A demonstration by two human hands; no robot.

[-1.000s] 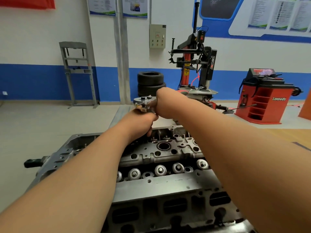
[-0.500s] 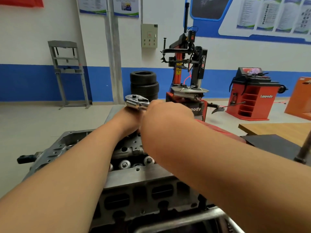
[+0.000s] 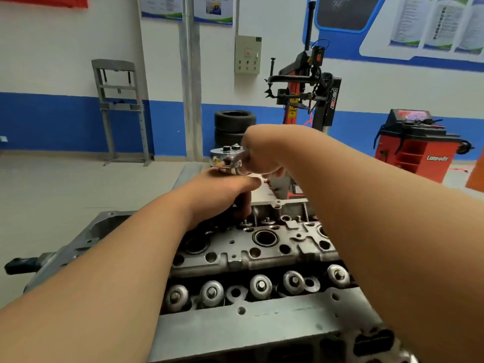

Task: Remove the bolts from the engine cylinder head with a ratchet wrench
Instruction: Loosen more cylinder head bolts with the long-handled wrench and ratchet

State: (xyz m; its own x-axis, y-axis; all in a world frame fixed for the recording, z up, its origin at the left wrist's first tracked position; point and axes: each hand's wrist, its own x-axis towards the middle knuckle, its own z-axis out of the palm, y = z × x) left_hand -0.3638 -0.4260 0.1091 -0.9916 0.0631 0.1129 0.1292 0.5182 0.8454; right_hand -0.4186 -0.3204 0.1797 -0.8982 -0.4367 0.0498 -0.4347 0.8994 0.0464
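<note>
Over the far side of the engine cylinder head (image 3: 275,258), in the single head view, the ratchet wrench (image 3: 227,159) is held upright with its chromed head level and well above the casting. The left hand (image 3: 222,191) is curled round the tool just beneath that head, its fingers wrapped shut on the stem and steadying it. The right hand (image 3: 263,155) is closed in a fist on the handle, which is hidden inside the grip, immediately to the right of the wrench head. Half a second earlier that fist had been swung towards the wearer; a second ago it sat where it is now, so one full back-and-forth stroke is judged to have been completed and the bolt turned a little further out. The bolt itself is covered by the left hand, so how far it has risen cannot be told. More strokes are probably needed. Behind the work, a stack of tyres (image 3: 235,124), a tyre changer (image 3: 306,95) and a red wheel balancer (image 3: 416,150) are seen against the wall.
</note>
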